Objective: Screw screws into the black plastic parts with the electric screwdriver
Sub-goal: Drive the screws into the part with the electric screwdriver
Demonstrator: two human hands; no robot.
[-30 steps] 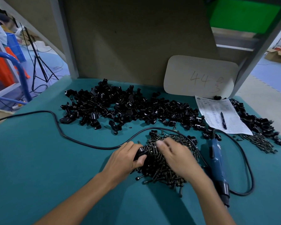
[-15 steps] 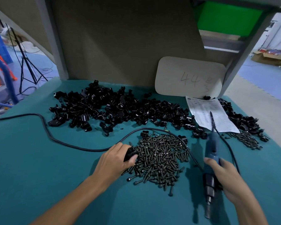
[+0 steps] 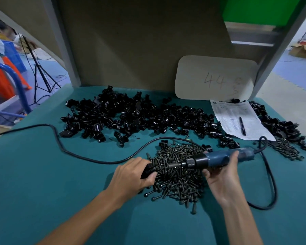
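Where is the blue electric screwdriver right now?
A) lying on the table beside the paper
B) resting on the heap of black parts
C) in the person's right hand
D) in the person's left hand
C: the right hand grips the blue body of the electric screwdriver, held roughly level over the screw pile, its tip pointing at the black plastic part held by the left hand.

Blue screwdriver (image 3: 217, 159) points level at black part (image 3: 147, 170) above screws (image 3: 177, 181).
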